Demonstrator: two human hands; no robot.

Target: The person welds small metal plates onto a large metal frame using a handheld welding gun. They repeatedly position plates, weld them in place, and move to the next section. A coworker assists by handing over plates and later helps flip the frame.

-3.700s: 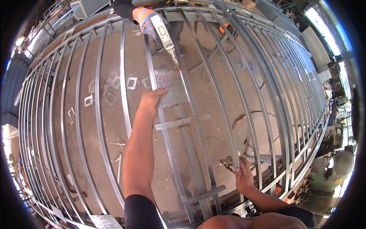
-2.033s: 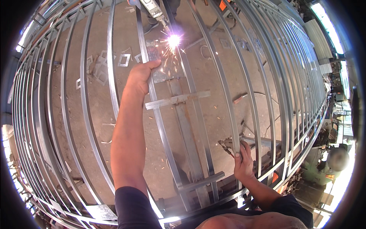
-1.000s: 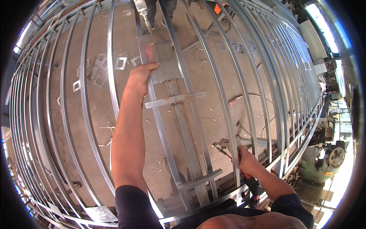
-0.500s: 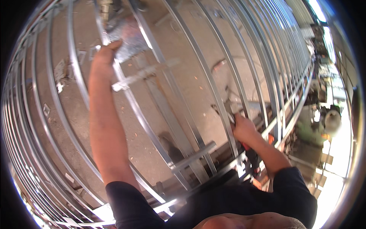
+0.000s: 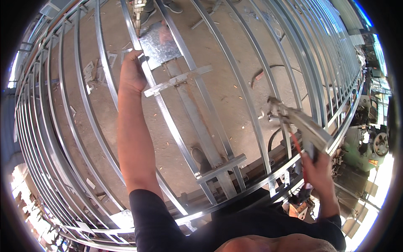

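Observation:
My left hand is closed round a silver metal bar of a large barred frame, my arm stretched far forward. Just beyond it, a shiny metal plate lies between this bar and its neighbour. A torch-like nozzle comes down from the far side to the bar near my fingers. On the right, my right hand grips a grey metal clamp-like tool, smeared by motion. Its jawed end points far left, over the bars. A thin red strip runs beside it; I cannot tell whether it belongs to the tool.
A short crosspiece spans the bars beyond the middle, another nearer me. The frame's near rail passes before my body. Another person's shoes stand at the far side. A green machine with a wheel is at right. Scraps litter the floor.
My right hand has moved right and back toward me, raising the clamp-like tool from low between the bars. My left hand stays on its bar; the view has shifted.

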